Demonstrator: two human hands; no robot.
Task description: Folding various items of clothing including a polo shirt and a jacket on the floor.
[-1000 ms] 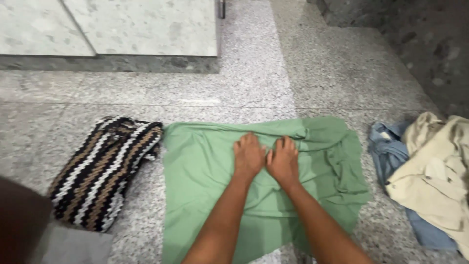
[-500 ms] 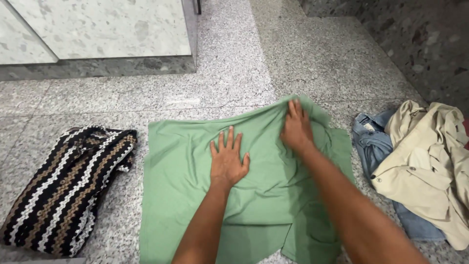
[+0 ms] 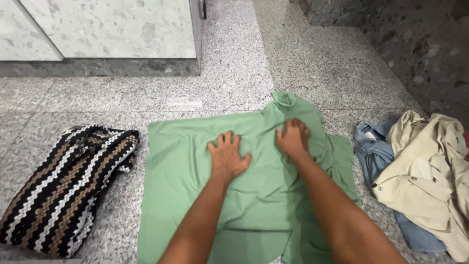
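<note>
On the speckled stone floor [image 3: 234, 93], green cloth [image 3: 185, 161] lay spread flat, mid-frame, between the striped knit [image 3: 63, 186] on the left and a clothes pile on the right. Left hand [image 3: 227, 157] rested palm-down on the cloth's centre, fingers [image 3: 228, 139] spread, flat, gripping nothing. Right hand [image 3: 292, 139] sat just beside it, up and to the right, fingers curled and bunched onto a fold of cloth near the upper right edge; whether pinching or just pressing, cannot tell. Cloth rumpled around the right hand, with a peak of fabric sticking up past the knuckles toward the far side. Left part of cloth smooth, edges roughly straight; lower edge cut off by the frame. Knit was black, white and brown zigzag, folded, close to the cloth's left edge but not touching. Right pile: beige garment [image 3: 430, 171] heaped on top of blue denim [image 3: 373, 151], denim near the cloth's right edge. Pale stone cabinet base [image 3: 107, 29] at top left, dark stone wall [image 3: 415, 44] at top right.
</note>
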